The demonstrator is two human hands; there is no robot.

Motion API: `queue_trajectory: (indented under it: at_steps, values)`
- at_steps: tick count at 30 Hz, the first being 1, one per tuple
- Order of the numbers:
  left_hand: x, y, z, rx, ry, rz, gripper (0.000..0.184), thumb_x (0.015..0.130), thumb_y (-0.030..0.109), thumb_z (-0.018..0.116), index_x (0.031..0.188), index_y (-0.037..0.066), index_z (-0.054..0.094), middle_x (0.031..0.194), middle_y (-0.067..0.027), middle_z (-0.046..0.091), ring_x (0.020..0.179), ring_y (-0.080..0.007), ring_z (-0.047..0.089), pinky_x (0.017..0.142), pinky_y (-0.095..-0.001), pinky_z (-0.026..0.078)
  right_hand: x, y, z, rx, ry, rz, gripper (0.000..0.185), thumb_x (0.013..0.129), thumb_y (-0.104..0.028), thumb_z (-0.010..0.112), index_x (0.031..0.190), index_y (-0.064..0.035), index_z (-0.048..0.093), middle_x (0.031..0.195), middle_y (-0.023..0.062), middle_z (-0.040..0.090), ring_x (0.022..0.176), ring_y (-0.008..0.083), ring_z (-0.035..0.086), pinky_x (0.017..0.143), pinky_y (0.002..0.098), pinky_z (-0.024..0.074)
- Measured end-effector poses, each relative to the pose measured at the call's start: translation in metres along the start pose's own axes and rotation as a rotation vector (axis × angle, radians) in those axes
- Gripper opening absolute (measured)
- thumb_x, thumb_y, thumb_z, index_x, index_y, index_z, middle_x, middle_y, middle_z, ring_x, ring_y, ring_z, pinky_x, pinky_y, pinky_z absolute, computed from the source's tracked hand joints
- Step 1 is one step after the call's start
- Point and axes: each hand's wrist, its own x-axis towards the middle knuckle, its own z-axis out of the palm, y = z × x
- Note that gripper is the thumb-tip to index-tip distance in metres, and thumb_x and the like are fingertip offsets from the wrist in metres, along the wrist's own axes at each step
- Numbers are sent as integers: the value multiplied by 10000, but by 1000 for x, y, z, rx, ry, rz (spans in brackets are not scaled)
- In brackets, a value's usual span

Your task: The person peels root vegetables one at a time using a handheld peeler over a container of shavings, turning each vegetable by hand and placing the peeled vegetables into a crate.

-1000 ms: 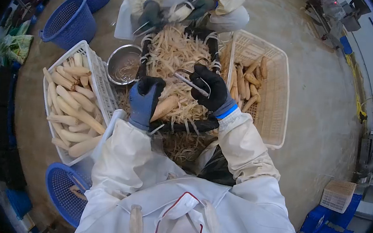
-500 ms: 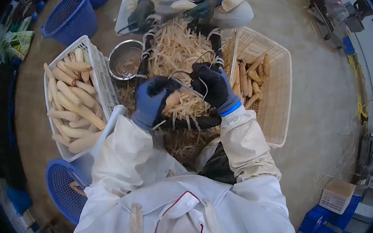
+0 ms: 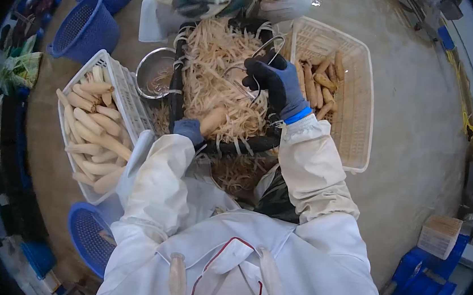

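Observation:
My right hand point(image 3: 276, 86), in a dark-palmed blue glove, is closed around a bent metal wire tool point(image 3: 281, 45). Its loops stick out above and to the left of the fingers. My left hand point(image 3: 188, 130), also gloved, is low at the near left corner of a black-rimmed bin point(image 3: 177, 99). Its fingers are hidden, so its grip does not show. Right beside it lies a pale, thick root point(image 3: 213, 121), tilted over the bin. Long pale peelings point(image 3: 215, 71) fill the bin beneath both hands.
Left stands a white crate point(image 3: 133, 100) of pale peeled roots point(image 3: 103, 137), with a metal bowl point(image 3: 155, 60) beside it. A white crate point(image 3: 359, 114) at right holds browner roots point(image 3: 313, 86). Opposite, a person's gloved hands point(image 3: 216, 0) work. Blue baskets point(image 3: 86, 28) stand at left.
My hands have separated: the left dropped down beside the pale root, while the right stays up with the wire tool. The person opposite has brought their hands closer together.

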Motion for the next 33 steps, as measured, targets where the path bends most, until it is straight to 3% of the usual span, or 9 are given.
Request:
queue_trajectory:
  at_steps: [4, 10, 13, 15, 18, 21, 23, 28, 33]
  values:
    - [-20, 6, -29, -395, 62, -11, 645, 675, 468, 775, 1098, 4, 628, 1084, -207, 658, 1025, -296, 643, 881, -389, 496, 12, 6, -17, -159, 59, -199, 207, 793, -67, 755, 937, 17, 632, 816, 90, 679, 625, 158, 651, 571, 258, 527]
    - [-69, 27, -65, -1094, 255, 460, 613, 660, 337, 853, 1079, -23, 587, 1002, -196, 662, 945, -324, 641, 825, -386, 497, 2, 40, 2, -527, -112, -251, 310, 714, -164, 817, 925, -3, 657, 844, 89, 695, 708, 189, 647, 670, 316, 523]
    - [-91, 24, -68, -955, 331, 265, 647, 644, 342, 859, 1106, -12, 577, 1000, -196, 663, 949, -310, 647, 810, -375, 496, 54, 71, -48, -465, 101, -341, 384, 693, -245, 814, 929, 15, 659, 817, 150, 692, 727, 231, 654, 693, 329, 519]
    - [-109, 25, -75, -874, 464, 314, 634, 653, 327, 850, 1124, 12, 565, 986, -191, 667, 910, -312, 658, 791, -376, 502, 50, 7, -64, -632, 465, -301, 126, 785, -61, 719, 869, 15, 664, 783, 78, 687, 647, 162, 647, 610, 286, 529]
    - [-120, 27, -91, -981, 531, 389, 585, 676, 306, 835, 1113, 25, 566, 967, -184, 668, 880, -315, 663, 775, -378, 503, 60, 0, -81, -262, 337, -248, 113, 816, -79, 722, 841, 13, 662, 759, 91, 675, 606, 172, 652, 564, 277, 521]
    - [-105, 25, -83, -874, 471, 264, 576, 685, 265, 831, 1134, 23, 564, 958, -140, 678, 880, -256, 664, 775, -364, 502, 13, 16, 7, -126, -8, -129, 181, 802, -85, 734, 942, 0, 657, 793, 56, 668, 665, 118, 618, 624, 274, 515]
    - [-90, 22, -64, -1135, 411, 359, 540, 699, 215, 827, 1131, 12, 573, 935, -103, 678, 832, -207, 654, 744, -340, 509, 3, 65, 23, -464, -242, -377, 240, 793, -111, 756, 969, -3, 634, 868, 33, 666, 784, 80, 597, 727, 253, 503]
    - [-129, 28, -97, -1608, 44, 273, 427, 736, 90, 795, 1102, -14, 602, 905, -53, 662, 744, -113, 619, 670, -269, 514, 51, 7, -43, -387, 408, -337, 157, 804, -85, 731, 913, 6, 663, 736, 58, 665, 602, 147, 637, 557, 273, 526]
    - [-126, 30, -101, -1567, 129, 257, 388, 759, 63, 771, 1097, -27, 603, 889, -60, 658, 706, -105, 616, 625, -258, 515, 23, -3, -16, -24, 96, -181, 166, 783, -87, 755, 899, -7, 666, 800, 65, 683, 661, 115, 628, 603, 256, 510]
